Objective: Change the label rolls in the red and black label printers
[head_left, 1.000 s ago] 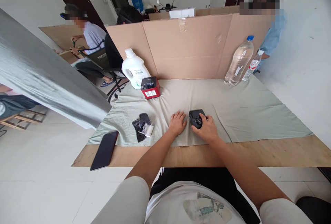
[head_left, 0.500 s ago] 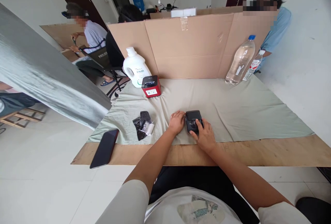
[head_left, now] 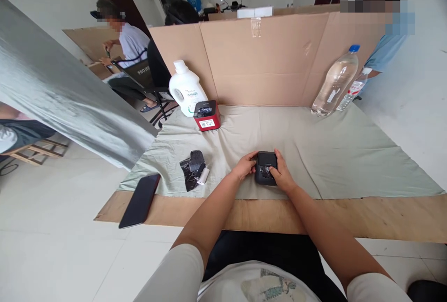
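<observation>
A small black portable printer (head_left: 267, 158) rests on the cloth near the table's front edge, its panel with small markings facing up. My left hand (head_left: 246, 166) holds its left side, fingers curled against the edge. Along the right side lies my right hand (head_left: 283, 174), with its thumb over the lower part of the top face and its fingers round the far right corner. To the left, a small white roll (head_left: 203, 176) lies against crumpled black plastic wrapping (head_left: 190, 178).
Behind stand a red-and-black box (head_left: 207, 116) and a white detergent jug (head_left: 188, 89). Two clear bottles lean at the back right by a cardboard screen (head_left: 261, 69). A dark phone (head_left: 139, 202) overhangs the front left edge. Other people sit beyond.
My right hand has shifted from the printer's front and top to its right side. My left hand now grips the left side more closely. The camera view has turned slightly.
</observation>
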Motion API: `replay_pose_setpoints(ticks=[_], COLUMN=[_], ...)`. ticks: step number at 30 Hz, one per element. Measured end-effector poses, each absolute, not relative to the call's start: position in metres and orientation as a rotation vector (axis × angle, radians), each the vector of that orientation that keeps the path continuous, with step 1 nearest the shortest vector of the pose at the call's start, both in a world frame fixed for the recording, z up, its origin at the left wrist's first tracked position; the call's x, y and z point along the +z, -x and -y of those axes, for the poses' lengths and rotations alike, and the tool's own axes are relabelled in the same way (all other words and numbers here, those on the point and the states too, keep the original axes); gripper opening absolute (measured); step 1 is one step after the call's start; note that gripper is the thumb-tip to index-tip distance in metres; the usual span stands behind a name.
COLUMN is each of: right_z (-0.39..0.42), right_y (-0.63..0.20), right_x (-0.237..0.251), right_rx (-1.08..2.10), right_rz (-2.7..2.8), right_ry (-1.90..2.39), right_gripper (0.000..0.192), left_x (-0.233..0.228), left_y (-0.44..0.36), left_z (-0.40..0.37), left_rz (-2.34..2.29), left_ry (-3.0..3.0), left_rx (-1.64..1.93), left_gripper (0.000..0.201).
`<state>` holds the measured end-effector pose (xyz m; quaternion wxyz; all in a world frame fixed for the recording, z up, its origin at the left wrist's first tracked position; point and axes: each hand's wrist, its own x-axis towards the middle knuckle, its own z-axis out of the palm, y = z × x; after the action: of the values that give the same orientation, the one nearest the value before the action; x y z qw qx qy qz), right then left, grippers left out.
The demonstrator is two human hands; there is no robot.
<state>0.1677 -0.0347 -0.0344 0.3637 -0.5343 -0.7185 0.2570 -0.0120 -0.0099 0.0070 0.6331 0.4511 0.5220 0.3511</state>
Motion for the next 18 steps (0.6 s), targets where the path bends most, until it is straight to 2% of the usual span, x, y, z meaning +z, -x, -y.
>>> replay_pose_setpoints(ticks=[13, 16, 18], right_z=[0.036, 0.032, 0.029], right_y=[-0.171, -0.173, -0.174], right_x=[-0.038, -0.045, -0.046], right_rx=[0.670, 0.770, 0.806], right_rz=[1.816, 1.609, 1.468], right_ry=[1.336, 1.249, 1.225], right_gripper=[0.081, 0.078, 0.070], left_x=[0.009, 0.009, 0.007], left_y=[0.019, 0.019, 0.018], left_z=[0.001, 0.004, 0.007], left_rz=[-1.237, -1.222, -1.226], left_ry=[-0.941, -0.944, -0.956], left_rx=[0.721, 0.756, 0.801], left_gripper=[0.065, 0.062, 0.054])
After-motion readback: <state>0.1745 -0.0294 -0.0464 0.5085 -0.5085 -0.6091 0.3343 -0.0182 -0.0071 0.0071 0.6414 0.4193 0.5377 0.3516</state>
